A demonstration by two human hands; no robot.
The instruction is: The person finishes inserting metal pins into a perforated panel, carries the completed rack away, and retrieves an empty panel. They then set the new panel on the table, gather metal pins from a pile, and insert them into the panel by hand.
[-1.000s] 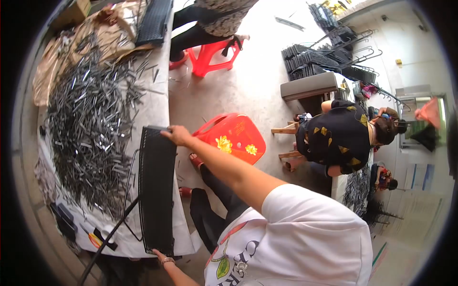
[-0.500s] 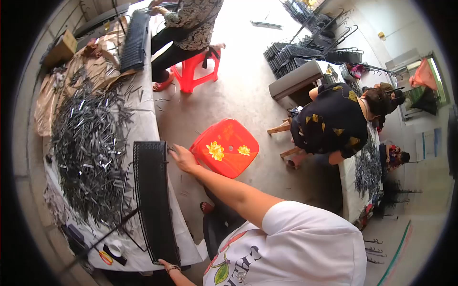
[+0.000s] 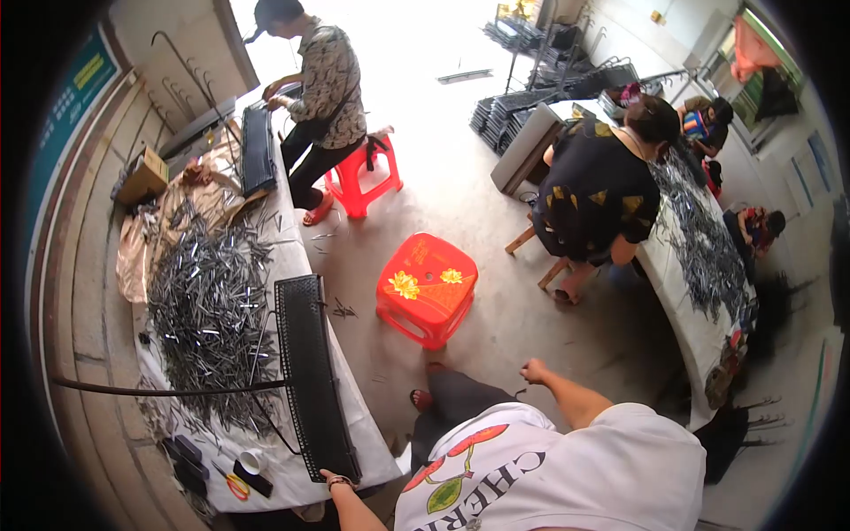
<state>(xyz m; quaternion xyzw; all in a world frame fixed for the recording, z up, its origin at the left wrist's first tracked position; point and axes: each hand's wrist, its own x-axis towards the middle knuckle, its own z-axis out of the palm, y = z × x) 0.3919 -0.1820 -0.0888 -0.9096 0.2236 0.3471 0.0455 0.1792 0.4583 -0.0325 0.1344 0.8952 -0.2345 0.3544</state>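
Note:
A long black perforated panel lies along the edge of the white-covered table on my left, with a thin dark curved rod reaching out from its side. My left hand, with a bracelet at the wrist, grips the panel's near corner; some of its fingers are hidden at the edge. Off to the right, away from the table, my right hand is in the air with curled fingers. Whether anything small is in it I cannot make out. Beside the panel spreads a big pile of dark, shiny strips.
A red plastic stool with yellow flowers stands ahead. Near the left table's front end lie scissors and a white tape roll. One person works farther along this table. Another sits at the right table.
My right hand has left the panel's far end and swung back to the right, its fingers now curled. My left hand stays at the near corner. The view has shifted.

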